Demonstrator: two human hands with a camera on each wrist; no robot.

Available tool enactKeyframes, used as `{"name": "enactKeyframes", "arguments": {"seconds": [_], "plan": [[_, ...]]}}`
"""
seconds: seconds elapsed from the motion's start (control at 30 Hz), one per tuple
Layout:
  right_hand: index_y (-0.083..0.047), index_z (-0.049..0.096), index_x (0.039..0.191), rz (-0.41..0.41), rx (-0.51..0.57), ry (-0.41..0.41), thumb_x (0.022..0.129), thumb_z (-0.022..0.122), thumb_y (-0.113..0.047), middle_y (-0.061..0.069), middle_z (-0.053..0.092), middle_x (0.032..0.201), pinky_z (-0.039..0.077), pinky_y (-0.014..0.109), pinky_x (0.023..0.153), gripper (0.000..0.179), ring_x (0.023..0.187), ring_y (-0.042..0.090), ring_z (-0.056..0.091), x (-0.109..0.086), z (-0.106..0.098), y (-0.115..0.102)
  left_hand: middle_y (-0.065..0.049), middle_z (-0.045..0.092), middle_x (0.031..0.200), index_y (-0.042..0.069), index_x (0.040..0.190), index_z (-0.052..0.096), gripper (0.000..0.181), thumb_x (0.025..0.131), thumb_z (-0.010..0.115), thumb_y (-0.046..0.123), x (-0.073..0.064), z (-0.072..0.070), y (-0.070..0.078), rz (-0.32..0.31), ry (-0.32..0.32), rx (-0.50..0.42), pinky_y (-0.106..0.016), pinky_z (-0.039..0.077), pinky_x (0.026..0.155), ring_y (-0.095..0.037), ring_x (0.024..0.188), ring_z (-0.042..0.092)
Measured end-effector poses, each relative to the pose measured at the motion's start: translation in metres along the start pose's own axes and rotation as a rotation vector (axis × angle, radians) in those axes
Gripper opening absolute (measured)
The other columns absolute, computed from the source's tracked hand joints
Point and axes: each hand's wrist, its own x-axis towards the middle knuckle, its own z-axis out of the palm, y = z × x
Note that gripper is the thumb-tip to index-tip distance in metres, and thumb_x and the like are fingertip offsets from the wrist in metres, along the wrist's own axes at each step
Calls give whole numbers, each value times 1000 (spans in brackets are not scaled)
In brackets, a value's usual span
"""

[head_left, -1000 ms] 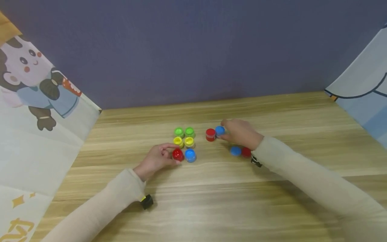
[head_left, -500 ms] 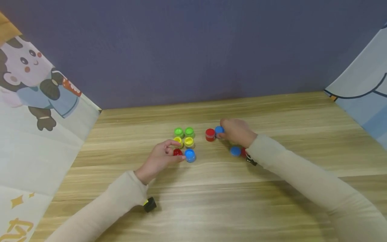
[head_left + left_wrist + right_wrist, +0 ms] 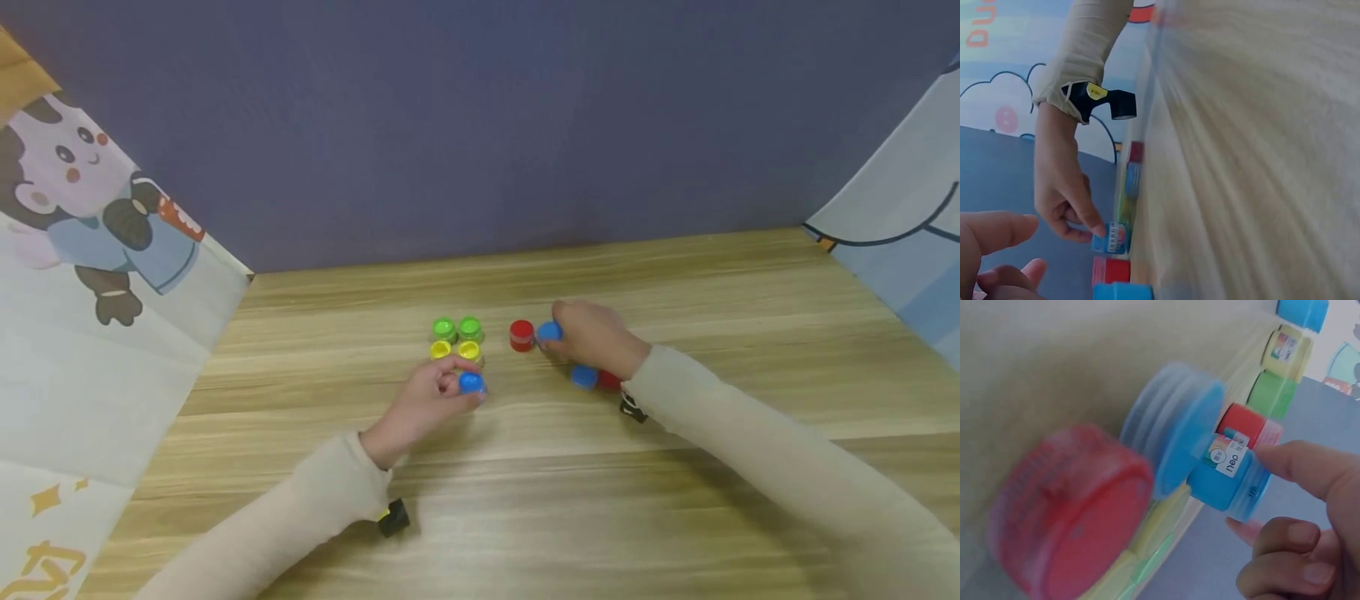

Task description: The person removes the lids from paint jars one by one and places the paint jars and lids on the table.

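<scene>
Small paint pots stand on the wooden table. In the head view my left hand (image 3: 423,404) hovers with thumb and index finger spread over the blue paint pot (image 3: 471,383). The left wrist view shows nothing between those fingers. The open red pot is hidden behind this hand. My right hand (image 3: 596,337) pinches a blue paint jar (image 3: 1225,469) with a white label between thumb and fingers. Right beside this jar is a red paint jar (image 3: 522,335). Beyond my left hand are two yellow pots (image 3: 468,351) and two green pots (image 3: 470,327).
Near my right wrist lie a blue lid (image 3: 583,377) and a red lid (image 3: 610,380). Yellow lids (image 3: 1163,519) and a green lid (image 3: 1152,557) show behind them in the right wrist view. A dark wall (image 3: 480,133) backs the table.
My left hand has moved right, from the red pot to over the blue one. The blue jar in my right hand has shifted slightly right and towards me.
</scene>
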Motion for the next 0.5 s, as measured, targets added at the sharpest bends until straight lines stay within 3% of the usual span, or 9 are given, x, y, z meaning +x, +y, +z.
{"name": "enactKeyframes", "arguments": {"seconds": [0.23, 0.5], "plan": [[-5, 54, 88, -63, 54, 14, 84, 68, -31, 0, 49, 62, 35, 25, 46, 30, 53, 13, 45, -25, 0, -10, 2, 31, 59, 2, 115, 61, 34, 82, 70, 6, 3, 15, 0, -32, 48, -2, -20, 30, 53, -12, 56, 31], [-10, 56, 90, -165, 105, -35, 85, 69, -32, -4, 44, 60, 34, 23, 46, 27, 51, 9, 41, -54, 7, -28, 2, 29, 57, 4, 118, 58, 41, 79, 72, 8, 4, 31, -4, -49, -47, 17, -20, 27, 48, -12, 51, 27]]}}
